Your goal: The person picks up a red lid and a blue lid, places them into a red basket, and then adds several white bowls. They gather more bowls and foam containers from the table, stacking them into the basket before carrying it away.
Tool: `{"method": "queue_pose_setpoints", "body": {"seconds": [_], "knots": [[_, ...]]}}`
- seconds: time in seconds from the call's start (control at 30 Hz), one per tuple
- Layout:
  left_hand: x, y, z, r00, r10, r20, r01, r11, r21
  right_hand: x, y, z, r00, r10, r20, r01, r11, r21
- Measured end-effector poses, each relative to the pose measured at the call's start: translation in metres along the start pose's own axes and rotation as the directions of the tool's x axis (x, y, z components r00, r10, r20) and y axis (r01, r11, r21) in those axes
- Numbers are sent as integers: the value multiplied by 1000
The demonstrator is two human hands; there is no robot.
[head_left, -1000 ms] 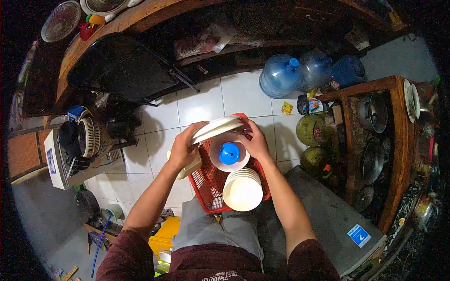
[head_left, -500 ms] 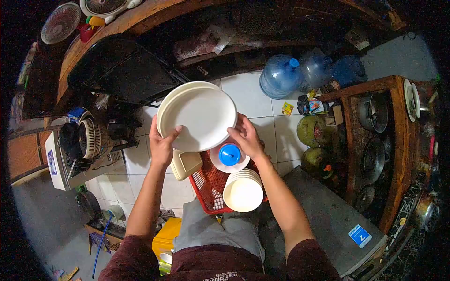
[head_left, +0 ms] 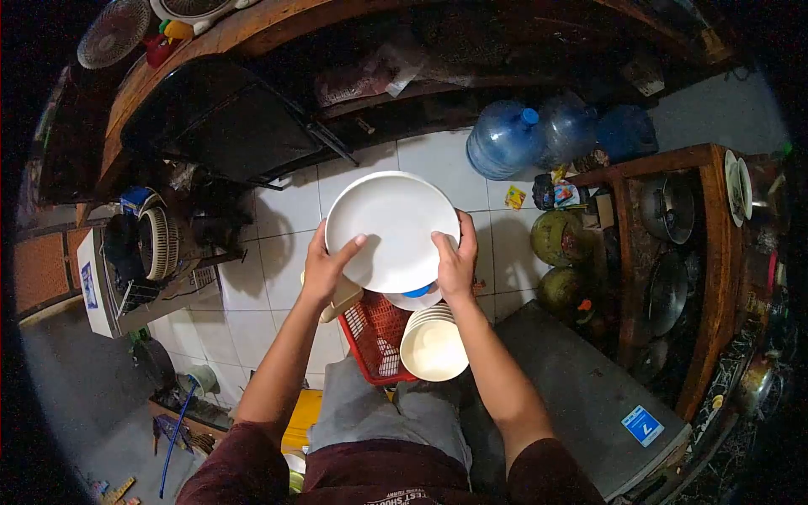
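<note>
My left hand (head_left: 326, 268) grips the left rim of a round white plate (head_left: 393, 229), its thumb lying over the inner face. On the opposite rim, my right hand (head_left: 457, 263) is closed in the same way. The plate's face tilts up toward me, and anything stacked behind it is hidden. Below it stands a red plastic basket (head_left: 358, 332). In the basket are a stack of cream bowls (head_left: 435, 352) and a pale dish holding a blue-topped item (head_left: 418, 293), mostly covered by the plate. A cream container (head_left: 343, 296) sits by the basket's left side, partly hidden.
Large blue water jugs (head_left: 502, 141) and green gas cylinders (head_left: 557, 237) stand on the tiled floor. At right is a wooden rack (head_left: 624, 223) with pans, beside a dark flat surface (head_left: 572, 387). A black folding chair (head_left: 227, 126) leans at upper left.
Both hands have moved right and slightly down with the plate, which now faces me more squarely. The second rim seen behind it earlier is hidden, and the plate covers more of the blue-topped item.
</note>
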State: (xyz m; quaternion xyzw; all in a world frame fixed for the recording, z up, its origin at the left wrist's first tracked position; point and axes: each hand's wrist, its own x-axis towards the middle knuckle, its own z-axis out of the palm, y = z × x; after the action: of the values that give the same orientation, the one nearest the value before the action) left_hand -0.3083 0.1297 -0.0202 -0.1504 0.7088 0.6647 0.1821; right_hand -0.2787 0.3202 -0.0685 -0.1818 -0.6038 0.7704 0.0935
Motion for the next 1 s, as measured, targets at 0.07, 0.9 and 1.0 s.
{"method": "queue_pose_setpoints", "body": {"seconds": [0.07, 0.9, 1.0], "knots": [[0, 2, -1, 998, 64, 10, -65, 995, 71, 1, 3, -2, 998, 30, 55, -32, 999, 36], [22, -22, 12, 783, 342, 520, -606, 227, 763, -29, 26, -74, 996, 74, 45, -58, 954, -295], [32, -42, 11, 760, 352, 546, -631, 199, 750, -35, 26, -78, 995, 92, 46, -74, 947, -311]]}}
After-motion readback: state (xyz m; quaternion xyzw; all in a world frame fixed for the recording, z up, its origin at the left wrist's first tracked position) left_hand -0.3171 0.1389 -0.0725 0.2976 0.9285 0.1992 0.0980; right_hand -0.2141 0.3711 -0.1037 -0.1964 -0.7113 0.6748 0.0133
